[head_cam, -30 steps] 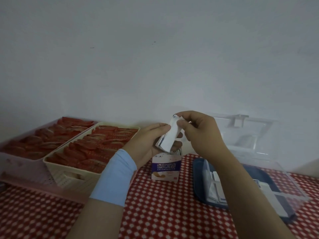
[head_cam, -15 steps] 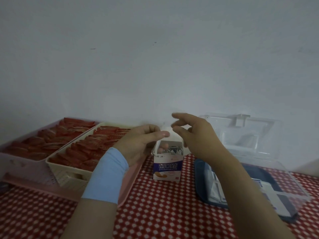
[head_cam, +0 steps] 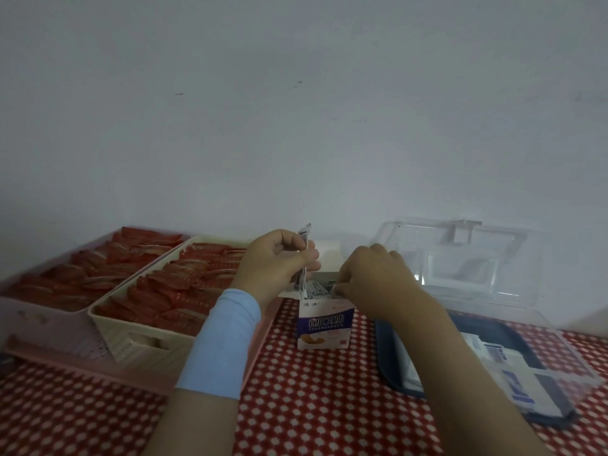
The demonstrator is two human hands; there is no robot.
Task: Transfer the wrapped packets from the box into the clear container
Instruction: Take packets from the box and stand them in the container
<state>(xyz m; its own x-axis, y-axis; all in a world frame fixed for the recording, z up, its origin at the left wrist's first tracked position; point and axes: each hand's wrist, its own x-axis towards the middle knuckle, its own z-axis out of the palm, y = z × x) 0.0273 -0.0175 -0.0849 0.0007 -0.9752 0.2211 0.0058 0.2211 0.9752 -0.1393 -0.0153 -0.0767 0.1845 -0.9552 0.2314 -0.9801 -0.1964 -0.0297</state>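
A small purple and white box (head_cam: 324, 325) stands open on the red checked cloth, with several wrapped packets showing inside its mouth. My left hand (head_cam: 274, 263) holds a thin wrapped packet (head_cam: 303, 255) upright just above the box's left edge. My right hand (head_cam: 371, 279) reaches into the top of the box, its fingertips curled among the packets and partly hidden. The clear container (head_cam: 574, 376) sits to the right with its lid (head_cam: 460, 255) standing open and several white packets inside.
Two baskets (head_cam: 108, 327) full of red packets sit on a pink tray (head_cam: 82, 363) at the left. A dark blue tray (head_cam: 383, 360) lies under the clear container. A plain wall stands close behind everything.
My left hand now holds a packet upright. My right hand has dropped from above the box into its open top.
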